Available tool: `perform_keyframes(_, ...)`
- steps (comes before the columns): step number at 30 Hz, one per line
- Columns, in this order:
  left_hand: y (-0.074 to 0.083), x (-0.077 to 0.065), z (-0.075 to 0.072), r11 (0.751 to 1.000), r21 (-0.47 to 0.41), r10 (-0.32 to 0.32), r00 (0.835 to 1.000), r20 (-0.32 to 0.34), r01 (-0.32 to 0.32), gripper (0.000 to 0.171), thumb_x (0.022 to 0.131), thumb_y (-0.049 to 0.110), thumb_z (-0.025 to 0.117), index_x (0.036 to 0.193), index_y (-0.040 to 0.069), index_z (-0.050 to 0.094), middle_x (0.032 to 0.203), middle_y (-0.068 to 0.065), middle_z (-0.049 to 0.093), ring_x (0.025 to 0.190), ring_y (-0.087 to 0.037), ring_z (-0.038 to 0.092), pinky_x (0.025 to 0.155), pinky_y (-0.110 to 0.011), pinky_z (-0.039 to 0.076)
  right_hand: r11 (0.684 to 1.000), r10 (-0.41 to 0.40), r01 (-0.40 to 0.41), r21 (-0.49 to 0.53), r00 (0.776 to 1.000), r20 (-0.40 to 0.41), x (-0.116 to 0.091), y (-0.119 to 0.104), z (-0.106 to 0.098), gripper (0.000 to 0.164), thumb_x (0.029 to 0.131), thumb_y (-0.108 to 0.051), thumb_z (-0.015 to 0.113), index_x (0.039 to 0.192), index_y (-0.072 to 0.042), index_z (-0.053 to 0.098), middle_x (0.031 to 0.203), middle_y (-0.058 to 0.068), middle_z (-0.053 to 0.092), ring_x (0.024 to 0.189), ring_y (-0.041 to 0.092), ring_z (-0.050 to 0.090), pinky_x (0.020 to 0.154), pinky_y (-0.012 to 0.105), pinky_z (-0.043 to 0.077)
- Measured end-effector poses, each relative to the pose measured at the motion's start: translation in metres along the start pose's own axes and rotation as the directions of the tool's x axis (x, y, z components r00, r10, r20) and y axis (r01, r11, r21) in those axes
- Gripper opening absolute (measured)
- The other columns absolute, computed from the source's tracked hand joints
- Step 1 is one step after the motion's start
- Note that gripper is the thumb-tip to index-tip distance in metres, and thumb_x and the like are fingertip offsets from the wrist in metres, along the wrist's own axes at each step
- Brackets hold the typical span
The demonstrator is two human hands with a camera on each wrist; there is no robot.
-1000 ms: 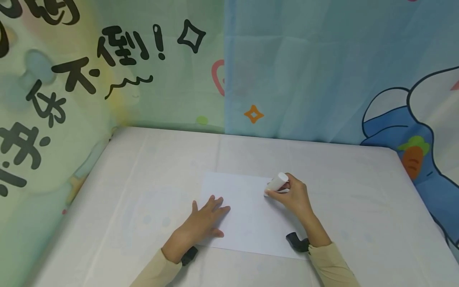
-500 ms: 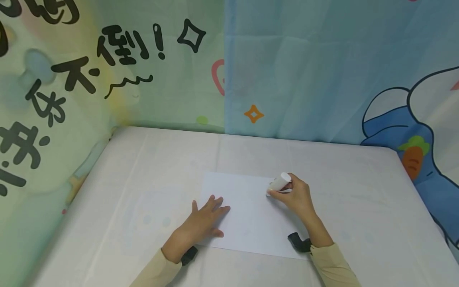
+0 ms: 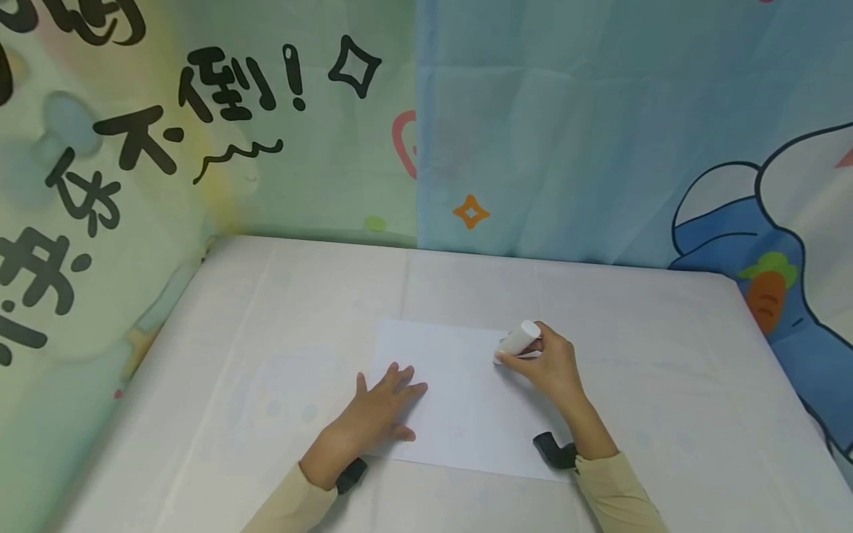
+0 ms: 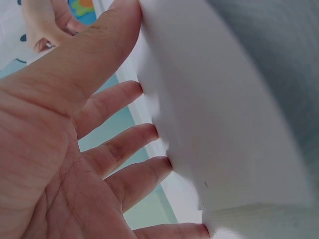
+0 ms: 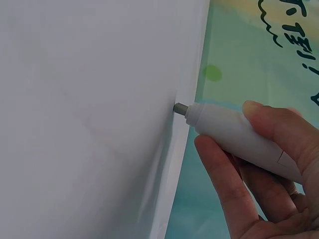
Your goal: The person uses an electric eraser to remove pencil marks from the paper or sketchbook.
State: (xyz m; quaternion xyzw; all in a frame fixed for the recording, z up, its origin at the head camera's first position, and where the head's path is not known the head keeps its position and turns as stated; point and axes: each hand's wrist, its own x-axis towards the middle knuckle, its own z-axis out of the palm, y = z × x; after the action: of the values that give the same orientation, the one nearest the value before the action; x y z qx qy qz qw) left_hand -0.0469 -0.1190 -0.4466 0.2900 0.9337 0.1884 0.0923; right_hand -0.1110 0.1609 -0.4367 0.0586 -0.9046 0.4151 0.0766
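A white sheet of paper lies flat on the white-covered table. My left hand rests on its left part with fingers spread; in the left wrist view the fingertips press on the paper. Near the sheet's far right corner, my right hand grips a thick white pen-shaped tool between thumb and fingers, tilted. The right wrist view shows this white tool with a narrow grey tip that appears to touch the paper. I see no marks at the tip. Its exact kind is unclear.
The white tablecloth extends around the paper on every side. Behind and to the left hang printed cloth backdrops, a blue one and a green one. Black wrist cameras sit below both hands.
Over the last second my right hand has shifted slightly to the right with the white tool, then barely moved. The left hand stays in place on the paper.
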Motion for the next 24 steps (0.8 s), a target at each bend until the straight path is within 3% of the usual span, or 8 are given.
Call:
perform_keyframes(11,-0.0011,0.0008,0.0022,1.000,-0.022,-0.003,1.000,-0.010,0.002,0.072,0.079,0.034,0.073,0.140,0.006,0.048,0.150,-0.022,0.040,0.140,-0.045,0.032,0.096,-0.078,0.029,1.000,0.007,-0.007,-0.007,1.000,0.002,0.0006,-0.0023,0.0018,0.038,0.071,-0.001,0.084,0.099,0.010,0.059,0.091,0.027,0.070,0.080,0.037,0.069,0.064,0.027,0.050)
perform_keyframes(24,0.0018,-0.0001,-0.0024,1.000,-0.011,-0.005,1.000,0.001,0.005,0.072,0.079,0.033,0.073,0.140,0.004,0.048,0.149,-0.022,0.040,0.140,-0.044,0.032,0.096,-0.077,0.029,1.000,-0.010,0.010,0.010,1.000,0.002,0.0010,0.0004,0.0002,0.038,0.072,0.001,0.083,0.100,0.010,0.060,0.091,0.026,0.070,0.080,0.035,0.069,0.060,0.020,0.048)
